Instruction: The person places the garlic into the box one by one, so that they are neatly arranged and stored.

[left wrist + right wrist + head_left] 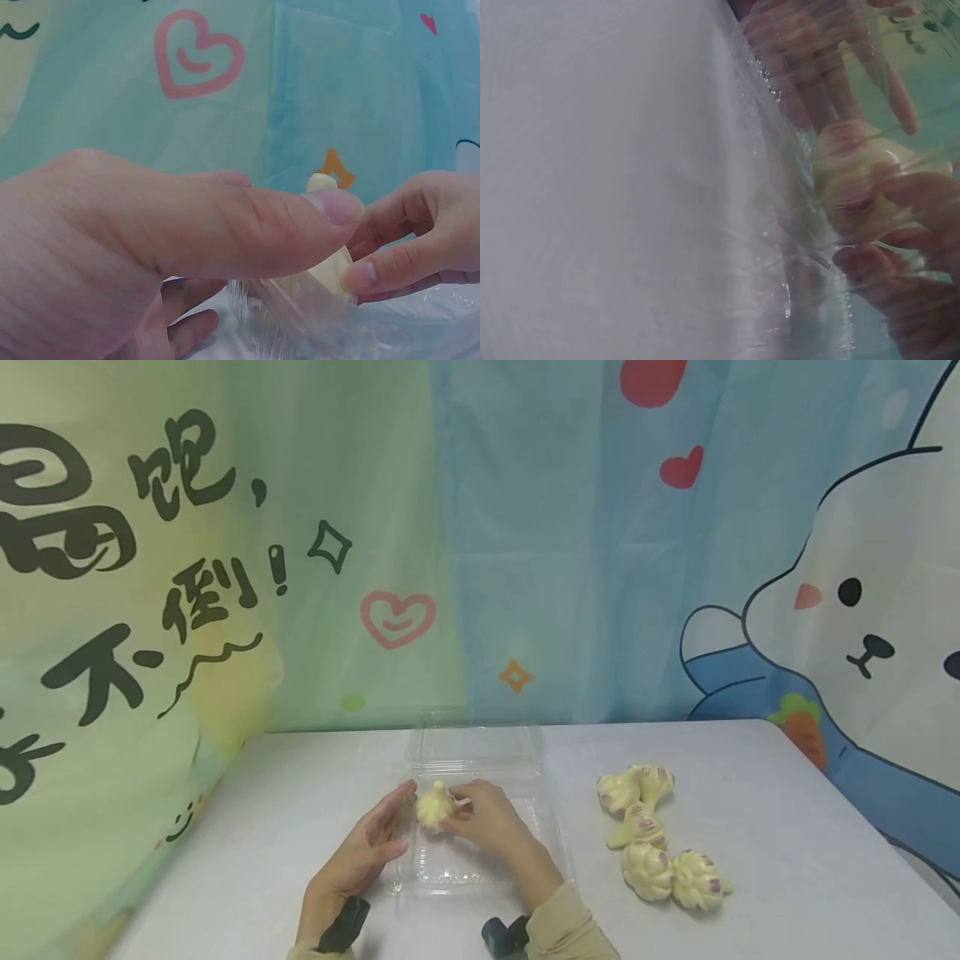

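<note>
A pale garlic bulb with its stem upward is at the left part of a clear plastic box. My right hand pinches the bulb from the right, between thumb and fingers. Beside the box's left wall, my left hand has its fingers straight and its thumb apart from them. In the left wrist view the left thumb covers part of the bulb. Through the clear plastic, the right wrist view shows the purple-streaked bulb and both hands.
Several garlic bulbs lie grouped on the white table to the right of the box. The box's clear lid stands open toward the back. A printed curtain hangs behind the table.
</note>
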The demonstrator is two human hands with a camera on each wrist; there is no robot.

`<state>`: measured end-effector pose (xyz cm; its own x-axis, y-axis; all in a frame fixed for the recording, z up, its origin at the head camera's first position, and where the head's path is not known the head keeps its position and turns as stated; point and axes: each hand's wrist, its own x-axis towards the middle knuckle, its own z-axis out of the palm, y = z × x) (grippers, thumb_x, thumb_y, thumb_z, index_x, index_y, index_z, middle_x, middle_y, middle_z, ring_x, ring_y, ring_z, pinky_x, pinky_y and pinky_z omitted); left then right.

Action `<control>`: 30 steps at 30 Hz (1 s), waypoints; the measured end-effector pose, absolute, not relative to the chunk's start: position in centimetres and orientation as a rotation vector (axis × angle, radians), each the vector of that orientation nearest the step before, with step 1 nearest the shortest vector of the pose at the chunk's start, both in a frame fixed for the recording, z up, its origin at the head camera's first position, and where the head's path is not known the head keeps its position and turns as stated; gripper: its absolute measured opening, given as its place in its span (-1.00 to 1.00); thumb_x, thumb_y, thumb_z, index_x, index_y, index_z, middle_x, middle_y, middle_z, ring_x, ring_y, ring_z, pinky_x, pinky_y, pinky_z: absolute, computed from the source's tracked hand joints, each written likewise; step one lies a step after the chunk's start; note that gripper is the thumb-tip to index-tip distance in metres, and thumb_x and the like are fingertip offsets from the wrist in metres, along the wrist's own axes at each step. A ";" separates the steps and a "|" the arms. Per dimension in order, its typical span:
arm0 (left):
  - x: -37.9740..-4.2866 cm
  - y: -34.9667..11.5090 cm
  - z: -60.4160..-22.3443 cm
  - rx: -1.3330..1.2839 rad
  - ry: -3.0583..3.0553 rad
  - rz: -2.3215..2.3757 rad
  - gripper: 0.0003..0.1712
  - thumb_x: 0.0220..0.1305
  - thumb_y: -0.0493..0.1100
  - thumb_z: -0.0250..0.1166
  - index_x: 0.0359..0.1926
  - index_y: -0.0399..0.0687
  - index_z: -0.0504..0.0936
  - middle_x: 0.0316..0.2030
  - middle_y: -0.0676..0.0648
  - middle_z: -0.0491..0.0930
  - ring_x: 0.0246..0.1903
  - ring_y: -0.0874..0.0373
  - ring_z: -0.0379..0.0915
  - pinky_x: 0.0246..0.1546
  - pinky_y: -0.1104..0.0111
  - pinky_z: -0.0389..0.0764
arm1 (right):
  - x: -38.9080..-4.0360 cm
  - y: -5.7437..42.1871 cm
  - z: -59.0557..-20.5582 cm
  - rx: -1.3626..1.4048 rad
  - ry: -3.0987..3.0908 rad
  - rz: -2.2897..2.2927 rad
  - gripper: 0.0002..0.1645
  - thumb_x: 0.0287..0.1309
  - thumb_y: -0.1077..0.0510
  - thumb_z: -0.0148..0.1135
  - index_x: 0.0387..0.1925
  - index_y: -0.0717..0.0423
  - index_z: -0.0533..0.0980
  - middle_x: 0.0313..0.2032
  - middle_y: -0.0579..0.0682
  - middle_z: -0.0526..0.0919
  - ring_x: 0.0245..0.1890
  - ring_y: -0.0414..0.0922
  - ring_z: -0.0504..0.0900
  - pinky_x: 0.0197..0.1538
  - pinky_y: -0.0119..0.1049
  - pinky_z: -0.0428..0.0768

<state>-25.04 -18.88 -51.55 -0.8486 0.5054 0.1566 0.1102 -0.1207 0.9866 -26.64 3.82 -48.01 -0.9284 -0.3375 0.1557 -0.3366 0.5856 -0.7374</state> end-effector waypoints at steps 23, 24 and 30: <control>-25.0 -19.0 -51.7 0.704 1.834 2.071 -0.02 0.14 -0.37 0.21 0.48 -0.17 -0.14 0.50 -0.22 -0.37 0.47 -0.19 -0.50 0.31 0.63 0.05 | -26.3 3.8 -47.7 -0.616 2.838 -1.225 -0.41 -0.04 0.04 0.41 0.01 0.31 0.56 -0.14 0.15 0.64 -0.22 -0.01 0.68 -0.16 -0.32 0.67; -25.0 -19.0 -51.7 0.705 1.832 2.075 -0.02 0.14 -0.37 0.22 0.48 -0.18 -0.14 0.50 -0.22 -0.37 0.47 -0.20 -0.50 0.32 0.62 0.06 | -26.3 3.8 -47.7 -0.616 2.838 -1.227 -0.41 -0.04 0.04 0.41 0.00 0.31 0.56 -0.14 0.15 0.64 -0.22 0.00 0.68 -0.16 -0.31 0.67; -25.0 -18.8 -51.7 0.696 1.845 2.079 -0.02 0.13 -0.36 0.23 0.48 -0.17 -0.11 0.50 -0.21 -0.35 0.47 -0.20 -0.46 0.30 0.63 0.08 | -26.3 3.9 -47.6 -0.611 2.835 -1.223 -0.42 -0.04 0.03 0.40 -0.01 0.30 0.57 -0.12 0.16 0.65 -0.21 0.00 0.68 -0.14 -0.29 0.67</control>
